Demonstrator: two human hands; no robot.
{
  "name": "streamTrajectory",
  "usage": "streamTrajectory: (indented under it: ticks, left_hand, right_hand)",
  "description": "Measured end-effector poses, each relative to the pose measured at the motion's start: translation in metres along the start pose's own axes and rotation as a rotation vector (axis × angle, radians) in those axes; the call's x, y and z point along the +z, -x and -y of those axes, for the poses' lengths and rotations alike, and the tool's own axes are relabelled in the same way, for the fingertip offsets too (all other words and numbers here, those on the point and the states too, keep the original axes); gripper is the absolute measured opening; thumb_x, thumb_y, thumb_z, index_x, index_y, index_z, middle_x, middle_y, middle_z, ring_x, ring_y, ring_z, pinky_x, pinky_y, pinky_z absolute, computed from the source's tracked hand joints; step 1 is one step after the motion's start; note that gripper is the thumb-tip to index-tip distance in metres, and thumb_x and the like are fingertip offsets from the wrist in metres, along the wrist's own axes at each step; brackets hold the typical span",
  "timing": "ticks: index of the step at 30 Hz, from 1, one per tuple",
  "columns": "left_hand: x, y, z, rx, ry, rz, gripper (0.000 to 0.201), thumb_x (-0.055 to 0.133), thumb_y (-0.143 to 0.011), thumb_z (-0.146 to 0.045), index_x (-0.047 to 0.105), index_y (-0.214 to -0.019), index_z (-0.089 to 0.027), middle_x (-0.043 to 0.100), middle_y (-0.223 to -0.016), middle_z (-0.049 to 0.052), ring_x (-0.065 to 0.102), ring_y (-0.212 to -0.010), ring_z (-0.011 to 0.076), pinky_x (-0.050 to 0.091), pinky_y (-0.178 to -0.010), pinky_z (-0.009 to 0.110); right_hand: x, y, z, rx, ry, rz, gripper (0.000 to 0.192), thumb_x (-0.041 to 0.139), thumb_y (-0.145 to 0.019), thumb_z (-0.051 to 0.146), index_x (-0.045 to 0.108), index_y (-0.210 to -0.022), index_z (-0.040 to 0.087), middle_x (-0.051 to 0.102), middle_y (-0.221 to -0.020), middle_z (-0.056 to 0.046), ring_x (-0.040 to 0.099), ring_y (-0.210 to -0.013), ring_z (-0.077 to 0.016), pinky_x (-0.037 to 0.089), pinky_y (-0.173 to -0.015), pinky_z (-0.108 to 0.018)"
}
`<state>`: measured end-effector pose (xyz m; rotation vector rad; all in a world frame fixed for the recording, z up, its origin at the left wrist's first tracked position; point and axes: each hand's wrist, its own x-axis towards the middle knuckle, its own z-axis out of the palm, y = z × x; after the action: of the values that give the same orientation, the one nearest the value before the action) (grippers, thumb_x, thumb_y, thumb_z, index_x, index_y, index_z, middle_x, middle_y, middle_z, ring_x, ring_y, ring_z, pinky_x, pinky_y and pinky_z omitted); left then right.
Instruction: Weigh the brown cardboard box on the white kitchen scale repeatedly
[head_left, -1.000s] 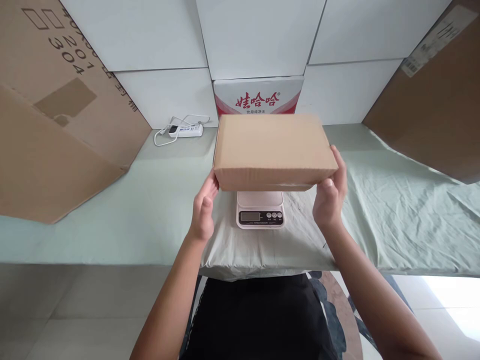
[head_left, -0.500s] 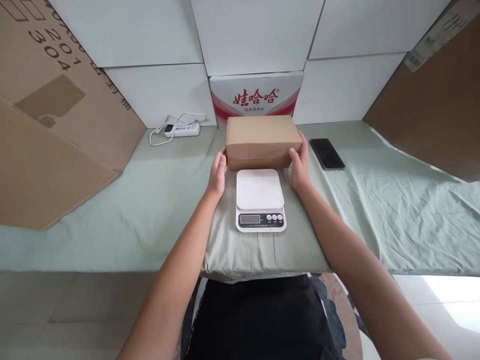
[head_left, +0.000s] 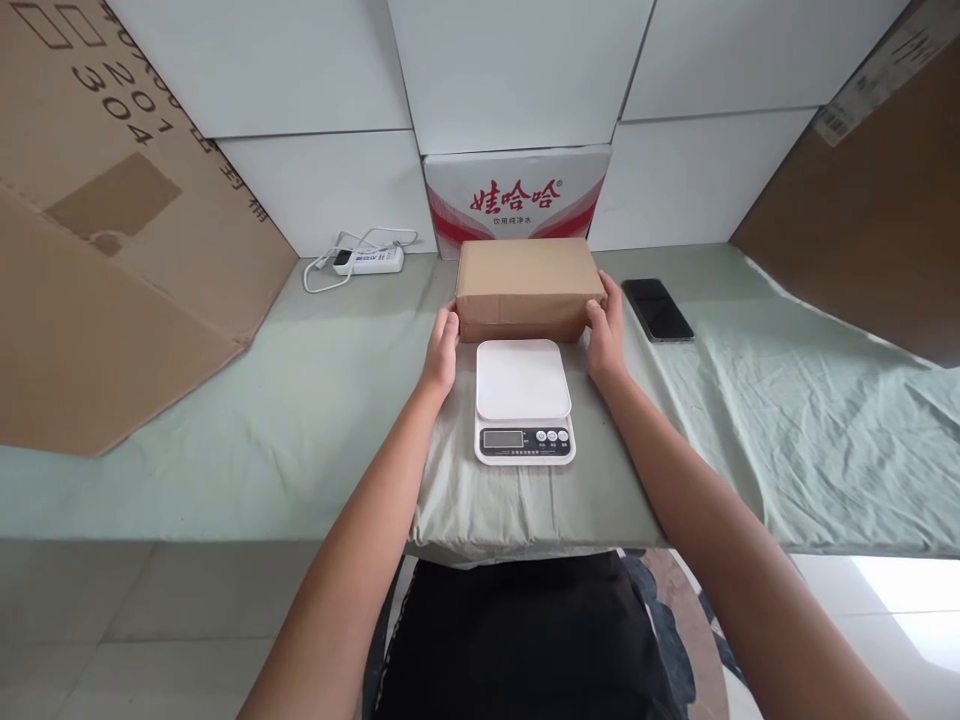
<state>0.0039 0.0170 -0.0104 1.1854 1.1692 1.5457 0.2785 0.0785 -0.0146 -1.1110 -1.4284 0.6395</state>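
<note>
A closed brown cardboard box (head_left: 529,275) is held between my two hands behind a white kitchen scale (head_left: 523,380). My left hand (head_left: 442,345) presses against the box's left end, its fingertips partly hidden behind that side. At the right end my right hand (head_left: 606,325) grips the corner, thumb on the front face and fingers along the side. Nothing lies on the scale's platform, and its display (head_left: 503,439) looks blank. Whether the underside of the box touches the table is hard to tell.
Right of the box lies a black phone (head_left: 658,309). A white power strip (head_left: 369,261) with a cable sits at the back left. Behind stands a white-and-red carton (head_left: 517,170). Large cardboard sheets (head_left: 150,290) flank the green tablecloth (head_left: 322,420) on both sides.
The box has come down slightly, with both hands still at its ends. The scale keeps its place; the whole view has shifted a little.
</note>
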Motion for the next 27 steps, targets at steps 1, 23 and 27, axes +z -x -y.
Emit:
streamTrajectory:
  ticks: [1,23,27]
  left_hand:
    - [0.000,0.000,0.000,0.000,0.003,-0.001,0.090,0.056,-0.096,-0.096,0.068,-0.153,-0.028,0.068,-0.175,0.013,0.051,-0.176,0.0372,0.041,-0.146,0.052]
    - [-0.001,-0.001,0.004,0.034,-0.054,0.027,0.090,0.053,-0.099,-0.097,0.063,-0.160,-0.032,0.059,-0.183,0.013,0.048,-0.177,0.0355,0.037,-0.146,0.055]
    - [-0.001,-0.002,0.005,0.017,-0.052,0.021,0.093,0.055,-0.097,-0.098,0.061,-0.162,-0.031,0.056,-0.185,0.013,0.046,-0.179,0.0365,0.035,-0.147,0.056]
  right_hand:
    - [0.000,0.000,-0.001,-0.003,-0.005,-0.002,0.076,0.049,-0.102,0.075,0.048,-0.167,0.035,0.067,-0.154,-0.011,0.065,-0.146,-0.0364,0.053,-0.132,-0.063]
    - [-0.101,-0.114,-0.001,0.644,0.995,0.128,0.092,0.087,-0.100,0.053,0.058,-0.164,-0.006,0.037,-0.180,-0.046,0.042,-0.169,-0.0512,0.042,-0.132,-0.057]
    - [-0.103,-0.111,-0.009,0.626,0.988,0.094,0.101,0.087,-0.099,0.055,0.055,-0.165,-0.015,0.042,-0.175,-0.052,0.042,-0.168,-0.0563,0.042,-0.130,-0.060]
